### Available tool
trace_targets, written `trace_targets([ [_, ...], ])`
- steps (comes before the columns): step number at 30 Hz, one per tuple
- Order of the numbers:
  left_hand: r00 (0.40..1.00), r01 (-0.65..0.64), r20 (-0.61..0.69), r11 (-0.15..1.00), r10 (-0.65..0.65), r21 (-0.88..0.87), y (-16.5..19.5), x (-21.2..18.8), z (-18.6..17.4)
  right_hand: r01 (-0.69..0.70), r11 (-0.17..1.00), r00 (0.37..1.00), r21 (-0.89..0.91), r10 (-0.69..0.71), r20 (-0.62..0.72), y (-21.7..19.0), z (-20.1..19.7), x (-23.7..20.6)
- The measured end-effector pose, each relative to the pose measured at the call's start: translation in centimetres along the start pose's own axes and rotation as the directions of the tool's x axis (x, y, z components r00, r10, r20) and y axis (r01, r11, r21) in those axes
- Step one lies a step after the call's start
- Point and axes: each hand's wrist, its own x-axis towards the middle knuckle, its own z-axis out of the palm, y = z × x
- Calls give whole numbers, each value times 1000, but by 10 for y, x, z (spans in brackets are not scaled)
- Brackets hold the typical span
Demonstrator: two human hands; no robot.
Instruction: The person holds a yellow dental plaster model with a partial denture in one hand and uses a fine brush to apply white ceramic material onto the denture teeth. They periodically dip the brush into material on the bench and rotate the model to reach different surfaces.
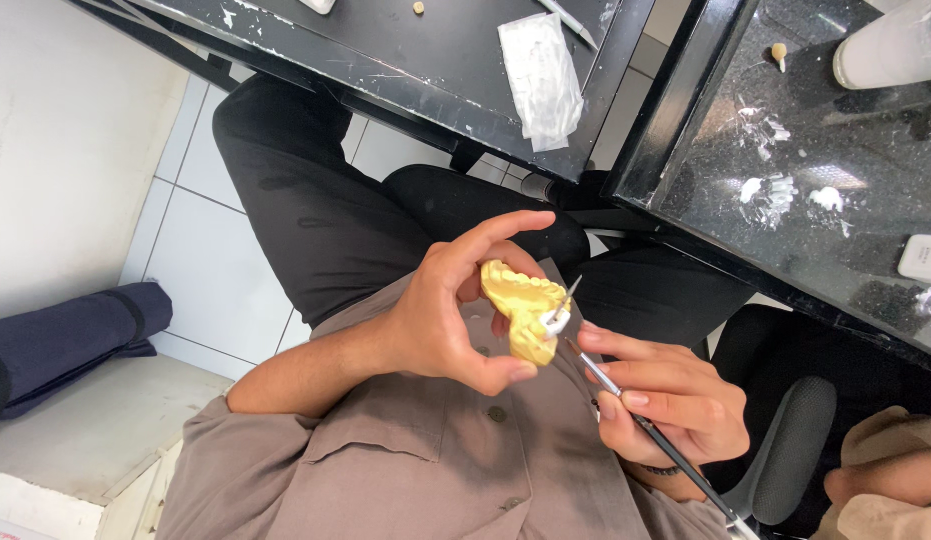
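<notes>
We hold the yellow dental cast (520,310) in our left hand (440,320), fingers pinching it over our lap, our right hand (670,395) near, fingers pinching a thin brush (625,400) touching the cast, black bench (405,50) far behind

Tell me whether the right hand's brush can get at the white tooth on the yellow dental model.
Probably yes: the left hand holds the yellow dental model with the white tooth facing out, uncovered by fingers, and the brush in the right hand has its tip right beside it.
</notes>
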Motion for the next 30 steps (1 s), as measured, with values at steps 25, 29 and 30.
trace_targets([
  [25,697,704,449,653,-560,-278,-44,2,-5,-182,976,952,121,143,272,-11,18,38],
  [29,698,701,458,656,-550,-280,-42,1,-7,-185,975,953,127,147,265,-10,19,35],
  [30,698,700,454,660,-553,-272,-42,1,-7,-181,974,953,138,139,270,-10,19,34],
])
